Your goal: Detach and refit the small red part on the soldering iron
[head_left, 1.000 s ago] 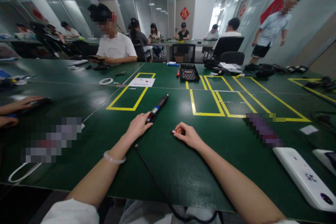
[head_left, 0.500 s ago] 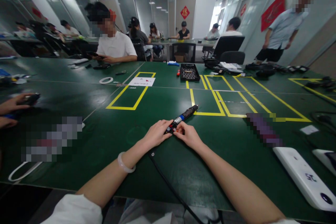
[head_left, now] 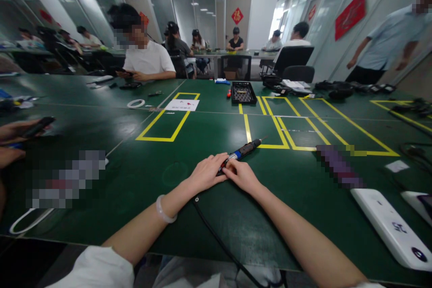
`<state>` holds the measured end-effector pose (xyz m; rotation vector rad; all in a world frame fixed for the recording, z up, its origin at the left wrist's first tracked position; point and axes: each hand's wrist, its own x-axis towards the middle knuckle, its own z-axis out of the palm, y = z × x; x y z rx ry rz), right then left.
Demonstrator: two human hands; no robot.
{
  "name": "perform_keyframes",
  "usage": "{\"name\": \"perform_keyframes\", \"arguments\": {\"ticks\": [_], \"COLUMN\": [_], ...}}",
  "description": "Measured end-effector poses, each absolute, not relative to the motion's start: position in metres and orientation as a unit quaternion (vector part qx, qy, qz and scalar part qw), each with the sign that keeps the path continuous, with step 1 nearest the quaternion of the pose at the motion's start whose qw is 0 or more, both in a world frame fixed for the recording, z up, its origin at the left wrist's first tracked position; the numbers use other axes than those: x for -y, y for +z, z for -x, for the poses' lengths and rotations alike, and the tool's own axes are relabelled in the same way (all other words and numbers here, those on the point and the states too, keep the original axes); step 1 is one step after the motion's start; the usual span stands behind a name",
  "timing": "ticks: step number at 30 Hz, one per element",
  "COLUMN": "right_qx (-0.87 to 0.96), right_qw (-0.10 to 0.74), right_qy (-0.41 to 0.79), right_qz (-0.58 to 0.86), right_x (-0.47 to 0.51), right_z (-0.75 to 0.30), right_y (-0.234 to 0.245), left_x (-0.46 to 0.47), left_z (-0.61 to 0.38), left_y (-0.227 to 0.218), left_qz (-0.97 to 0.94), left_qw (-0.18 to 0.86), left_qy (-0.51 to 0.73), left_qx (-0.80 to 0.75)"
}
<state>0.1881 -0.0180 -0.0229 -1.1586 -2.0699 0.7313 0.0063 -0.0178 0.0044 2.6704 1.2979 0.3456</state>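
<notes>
A slim electric screwdriver (head_left: pixel 247 149) lies slantwise on the green table, its thin bit pointing away to the right. Its casing looks partly open: a silver section, a blue band and small red parts show along the body. My left hand (head_left: pixel 208 170) is closed over the rear end from the left, fingers laid across it. My right hand (head_left: pixel 243 175) is closed too, its thumb and curled fingers pinching at the same rear end. The hands almost meet there and hide that end. What exactly the right fingertips pinch is hidden.
A black cable (head_left: pixel 216 233) runs off the near edge. On the right lie a white power bank (head_left: pixel 388 229) and a blurred-out phone (head_left: pixel 339 166). Farther back stands a black parts tray (head_left: pixel 243 100) beside yellow tape outlines. A co-worker's hands (head_left: pixel 16 132) hold a dark object at left.
The screwdriver has shifted slightly right and away, and its thin bit now shows. My left hand moved right with it. At far right, a standing person has come closer.
</notes>
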Motion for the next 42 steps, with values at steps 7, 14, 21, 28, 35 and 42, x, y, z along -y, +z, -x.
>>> {"name": "perform_keyframes", "arguments": {"ticks": [7, 14, 21, 28, 35, 42], "right_qx": [0.800, 0.797, 0.808, 0.813, 0.816, 0.818], "right_qw": [0.317, 0.323, 0.303, 0.288, 0.283, 0.282], "right_qy": [0.235, 0.234, 0.241, 0.242, 0.233, 0.235], "right_qz": [0.451, 0.453, 0.445, 0.443, 0.447, 0.443], "right_x": [0.021, 0.018, 0.016, 0.014, 0.014, 0.013], "right_z": [-0.189, -0.197, -0.199, -0.203, -0.202, -0.203], "right_y": [-0.019, -0.022, -0.025, -0.025, -0.028, -0.030], "left_x": [0.015, 0.009, -0.013, -0.050, -0.062, -0.050], "left_z": [-0.013, -0.003, 0.043, 0.121, 0.191, 0.187], "left_y": [0.008, 0.003, 0.002, -0.002, -0.008, -0.001], "left_qz": [-0.891, -0.884, -0.839, -0.762, -0.702, -0.674], "left_qw": [0.063, -0.021, -0.058, -0.068, -0.054, -0.123], "left_qy": [0.102, 0.076, 0.059, 0.020, 0.022, 0.046], "left_qx": [-0.439, -0.460, -0.538, -0.643, -0.710, -0.727]}}
